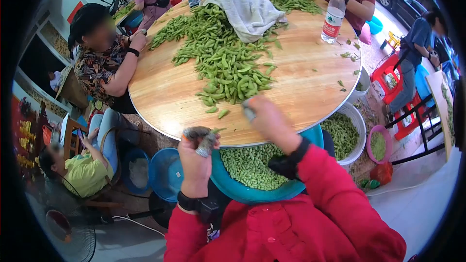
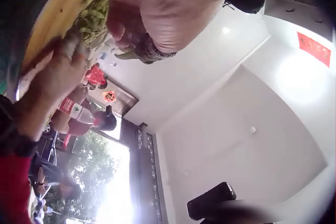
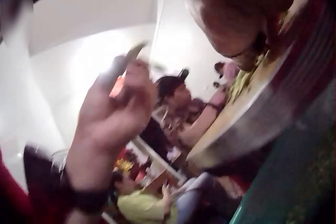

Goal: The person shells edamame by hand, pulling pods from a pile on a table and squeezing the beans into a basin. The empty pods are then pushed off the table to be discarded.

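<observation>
Near the table's front edge, the left hand [image 1: 195, 167] pinches a green pod [image 1: 217, 130] between grey-wrapped fingertips; this pod [image 2: 126, 55] also shows in the left wrist view. To its right, the blurred right hand [image 1: 273, 122] is over the wood by the near end of the pod pile [image 1: 228, 63], a grey covering on one digit. Its fingers reach towards the pods in the left wrist view, and no pod shows in them. Below both hands, a teal basin [image 1: 310, 139] holds shelled beans [image 1: 252, 166].
A cloth [image 1: 247, 12] lies on the pile. On the round table [image 1: 160, 92] a water bottle [image 1: 334, 17] stands at the right. A white basket [image 1: 359, 131] of pods is right of the basin, blue tubs [image 1: 166, 165] left. Several people are around.
</observation>
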Action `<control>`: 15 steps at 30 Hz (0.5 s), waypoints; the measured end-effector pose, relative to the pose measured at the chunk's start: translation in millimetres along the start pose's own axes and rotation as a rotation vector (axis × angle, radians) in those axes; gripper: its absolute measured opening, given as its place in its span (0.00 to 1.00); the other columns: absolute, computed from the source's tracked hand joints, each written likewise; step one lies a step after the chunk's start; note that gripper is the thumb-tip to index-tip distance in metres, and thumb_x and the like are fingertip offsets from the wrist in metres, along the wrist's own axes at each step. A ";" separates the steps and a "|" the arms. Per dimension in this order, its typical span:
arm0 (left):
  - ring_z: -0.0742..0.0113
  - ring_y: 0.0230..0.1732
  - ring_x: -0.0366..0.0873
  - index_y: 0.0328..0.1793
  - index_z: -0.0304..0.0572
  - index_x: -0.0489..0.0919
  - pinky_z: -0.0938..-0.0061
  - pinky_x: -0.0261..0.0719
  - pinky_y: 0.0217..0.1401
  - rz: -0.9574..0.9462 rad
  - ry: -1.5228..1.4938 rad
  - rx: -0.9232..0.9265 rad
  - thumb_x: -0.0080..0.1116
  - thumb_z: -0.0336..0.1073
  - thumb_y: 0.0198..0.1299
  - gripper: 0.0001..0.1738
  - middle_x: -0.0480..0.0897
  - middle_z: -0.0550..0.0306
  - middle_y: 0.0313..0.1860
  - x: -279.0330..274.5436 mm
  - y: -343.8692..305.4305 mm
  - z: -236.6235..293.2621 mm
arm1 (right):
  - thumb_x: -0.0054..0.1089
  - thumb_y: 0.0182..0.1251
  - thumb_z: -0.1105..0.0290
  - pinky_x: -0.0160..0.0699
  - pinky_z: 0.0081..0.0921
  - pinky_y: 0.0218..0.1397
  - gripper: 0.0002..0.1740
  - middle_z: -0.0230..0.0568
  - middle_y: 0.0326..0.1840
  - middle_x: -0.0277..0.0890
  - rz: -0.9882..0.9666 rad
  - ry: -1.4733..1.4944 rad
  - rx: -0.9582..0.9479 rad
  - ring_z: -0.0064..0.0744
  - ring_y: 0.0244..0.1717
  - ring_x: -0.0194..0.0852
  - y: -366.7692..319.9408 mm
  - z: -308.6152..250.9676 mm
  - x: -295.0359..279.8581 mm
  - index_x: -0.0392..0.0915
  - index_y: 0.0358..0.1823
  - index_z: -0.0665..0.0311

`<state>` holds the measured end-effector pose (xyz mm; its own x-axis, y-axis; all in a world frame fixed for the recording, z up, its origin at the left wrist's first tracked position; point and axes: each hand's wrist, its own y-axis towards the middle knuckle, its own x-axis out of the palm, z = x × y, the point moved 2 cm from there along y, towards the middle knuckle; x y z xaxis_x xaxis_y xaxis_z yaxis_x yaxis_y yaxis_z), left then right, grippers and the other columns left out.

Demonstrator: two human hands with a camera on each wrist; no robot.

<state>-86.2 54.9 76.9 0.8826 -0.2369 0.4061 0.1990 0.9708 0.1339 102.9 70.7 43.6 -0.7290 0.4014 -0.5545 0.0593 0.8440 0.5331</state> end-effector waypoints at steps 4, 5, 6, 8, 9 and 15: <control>0.71 0.31 0.77 0.37 0.37 0.73 0.79 0.76 0.35 -0.057 -0.036 0.050 0.58 0.20 0.47 0.11 0.78 0.55 0.31 21.4 -17.0 -21.3 | 0.58 0.55 0.68 0.68 0.18 0.29 0.21 0.40 0.33 0.72 -0.340 0.890 0.610 0.26 0.30 0.68 -33.5 -9.4 -56.8 0.67 0.49 0.66; 0.70 0.32 0.76 0.37 0.37 0.72 0.78 0.76 0.36 -0.074 0.020 0.060 0.59 0.20 0.47 0.11 0.78 0.55 0.31 27.2 -21.1 -28.7 | 0.59 0.55 0.67 0.67 0.14 0.28 0.24 0.37 0.34 0.71 -0.348 1.260 0.713 0.19 0.31 0.68 -48.2 -16.6 -61.5 0.65 0.53 0.66; 0.70 0.32 0.76 0.37 0.36 0.72 0.77 0.75 0.37 -0.093 0.078 0.070 0.60 0.20 0.46 0.12 0.78 0.55 0.32 32.4 -26.3 -37.1 | 0.58 0.56 0.66 0.66 0.13 0.27 0.24 0.35 0.34 0.71 -0.345 1.306 0.729 0.17 0.29 0.66 -56.7 -22.8 -66.0 0.65 0.53 0.66; 0.70 0.34 0.76 0.37 0.36 0.72 0.77 0.75 0.39 -0.157 0.151 0.081 0.61 0.20 0.45 0.12 0.78 0.56 0.32 45.0 -33.6 -47.2 | 0.56 0.58 0.66 0.63 0.11 0.25 0.23 0.31 0.33 0.71 -0.330 1.404 0.758 0.13 0.26 0.64 -67.7 -35.1 -70.8 0.63 0.53 0.67; 0.70 0.34 0.76 0.37 0.36 0.73 0.77 0.75 0.40 -0.198 0.165 0.082 0.61 0.20 0.45 0.13 0.78 0.57 0.32 51.5 -36.7 -50.3 | 0.56 0.58 0.67 0.63 0.11 0.25 0.19 0.29 0.31 0.71 -0.325 1.382 0.825 0.13 0.25 0.63 -71.2 -37.8 -73.7 0.68 0.49 0.66; 0.72 0.27 0.74 0.39 0.34 0.72 0.80 0.72 0.32 -0.326 0.204 -0.190 0.54 0.26 0.54 0.07 0.76 0.58 0.28 67.0 -40.8 -51.0 | 0.54 0.58 0.73 0.68 0.15 0.34 0.09 0.28 0.31 0.73 -0.242 1.025 0.686 0.14 0.30 0.66 -88.3 -26.0 -85.6 0.75 0.40 0.67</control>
<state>-13.4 1.3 52.6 0.8229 -0.5387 0.1806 0.5395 0.8406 0.0489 142.3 -47.5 60.6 -0.9464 0.0103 0.3230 -0.0319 0.9916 -0.1252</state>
